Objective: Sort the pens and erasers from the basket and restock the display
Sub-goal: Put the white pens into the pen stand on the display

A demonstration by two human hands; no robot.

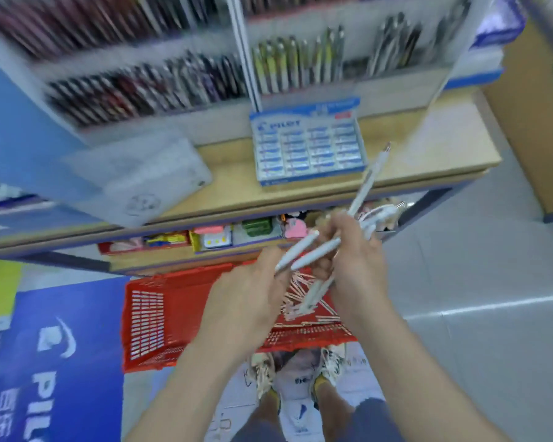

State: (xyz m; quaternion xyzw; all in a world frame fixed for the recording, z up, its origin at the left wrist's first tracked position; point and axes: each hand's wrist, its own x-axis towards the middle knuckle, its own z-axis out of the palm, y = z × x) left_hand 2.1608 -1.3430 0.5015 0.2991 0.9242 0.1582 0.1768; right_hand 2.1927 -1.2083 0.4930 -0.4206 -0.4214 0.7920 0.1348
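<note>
A red plastic basket [160, 317] stands on the floor below my hands, with several pale pink pens [296, 293] lying inside it. My right hand [355, 260] grips a loose bundle of white pens [366, 183] that fan out upward and downward. My left hand [256, 282] is raised beside it, its fingers touching two of the white pens [304, 252]. Above, the pen display [288, 65] holds rows of pens. A blue Pilot eraser box [307, 145] sits on the wooden shelf [230, 193]. The picture is blurred.
A grey board [147, 177] lies on the shelf at left. Small stationery boxes [214, 237] fill the lower shelf. A blue Pilot floor sign [58, 362] is at left, and my shoes [300, 374] are behind the basket. Grey tiled floor spreads to the right.
</note>
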